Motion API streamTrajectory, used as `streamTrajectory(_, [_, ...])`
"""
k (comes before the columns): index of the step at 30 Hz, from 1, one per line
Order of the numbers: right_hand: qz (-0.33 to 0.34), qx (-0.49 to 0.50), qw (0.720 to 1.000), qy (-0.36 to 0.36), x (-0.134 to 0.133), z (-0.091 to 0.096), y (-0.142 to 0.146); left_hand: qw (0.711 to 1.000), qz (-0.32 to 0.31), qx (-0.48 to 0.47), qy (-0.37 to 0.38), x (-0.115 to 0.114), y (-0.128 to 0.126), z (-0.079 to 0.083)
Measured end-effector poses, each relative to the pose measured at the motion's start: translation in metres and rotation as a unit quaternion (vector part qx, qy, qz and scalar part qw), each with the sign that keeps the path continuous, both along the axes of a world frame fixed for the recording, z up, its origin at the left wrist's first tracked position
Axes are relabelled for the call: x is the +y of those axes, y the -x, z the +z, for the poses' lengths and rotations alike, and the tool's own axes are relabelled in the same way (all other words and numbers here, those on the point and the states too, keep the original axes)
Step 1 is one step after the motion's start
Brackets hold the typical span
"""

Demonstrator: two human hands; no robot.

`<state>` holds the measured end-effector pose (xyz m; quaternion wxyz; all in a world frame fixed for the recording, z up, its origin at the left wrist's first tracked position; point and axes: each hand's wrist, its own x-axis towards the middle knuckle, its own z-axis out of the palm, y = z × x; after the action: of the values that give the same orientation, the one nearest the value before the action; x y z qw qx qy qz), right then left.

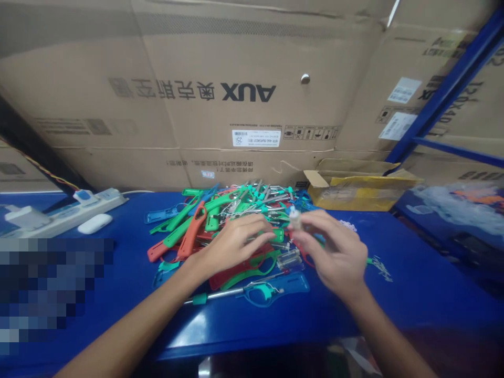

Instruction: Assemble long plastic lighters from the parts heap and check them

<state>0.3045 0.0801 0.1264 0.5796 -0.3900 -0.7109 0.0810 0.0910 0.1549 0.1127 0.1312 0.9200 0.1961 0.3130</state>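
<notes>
My right hand (334,252) pinches a small clear plastic piece with a white top (295,218) between thumb and fingers, raised above the pile. My left hand (244,241) hovers over the pile's front with fingers bent and a gap at the thumb; nothing shows in it. Below lies a blue lighter shell half (295,284) with a metal tube (224,294) and a teal trigger (265,290). Clear plastic tanks (289,259) lie between my hands. Red (192,231) and green lighter shells (179,233) are heaped behind my left hand.
An open cardboard box with yellow tape (354,193) stands at the back right. A white power strip (90,206) and a white rounded object (95,223) lie on the left. Small pale wire-like bits (381,269) lie on the blue table (425,283). Large cartons (189,42) wall off the back.
</notes>
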Motion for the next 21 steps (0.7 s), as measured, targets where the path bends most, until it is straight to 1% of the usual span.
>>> streamTrajectory(2, [-0.006,-0.011,1.0,0.007,-0.018,-0.004,-0.005,0.999,-0.027,0.031,0.013,-0.007,-0.003,0.002])
streamTrajectory(5, [-0.055,0.033,0.996,0.062,-0.037,-0.019,-0.017,0.991,-0.056,0.117,0.03,-0.014,-0.002,0.004])
streamTrajectory(7, [-0.088,0.054,0.988,0.112,-0.044,-0.034,-0.025,0.986,-0.046,0.161,0.026,-0.017,-0.001,0.003])
streamTrajectory(9, [-0.1,0.048,0.979,0.173,-0.047,-0.046,-0.029,0.983,-0.025,0.182,0.008,-0.02,-0.002,-0.001])
streamTrajectory(11, [-0.09,0.042,0.964,0.249,-0.049,-0.055,-0.029,0.98,-0.013,0.197,-0.007,-0.025,-0.007,-0.006])
streamTrajectory(14, [-0.059,0.085,0.933,0.344,-0.049,-0.059,-0.025,0.976,-0.007,0.218,-0.029,-0.033,-0.016,-0.012])
streamTrajectory(17, [-0.03,0.131,0.914,0.382,-0.049,-0.059,-0.022,0.974,-0.002,0.227,-0.016,-0.037,-0.019,-0.01])
streamTrajectory(19, [-0.012,0.139,0.91,0.391,-0.05,-0.059,-0.022,0.974,-0.003,0.225,0.013,-0.035,-0.015,-0.006])
streamTrajectory(21, [0.007,0.141,0.909,0.392,-0.051,-0.059,-0.022,0.973,-0.018,0.224,0.046,-0.032,-0.008,-0.002])
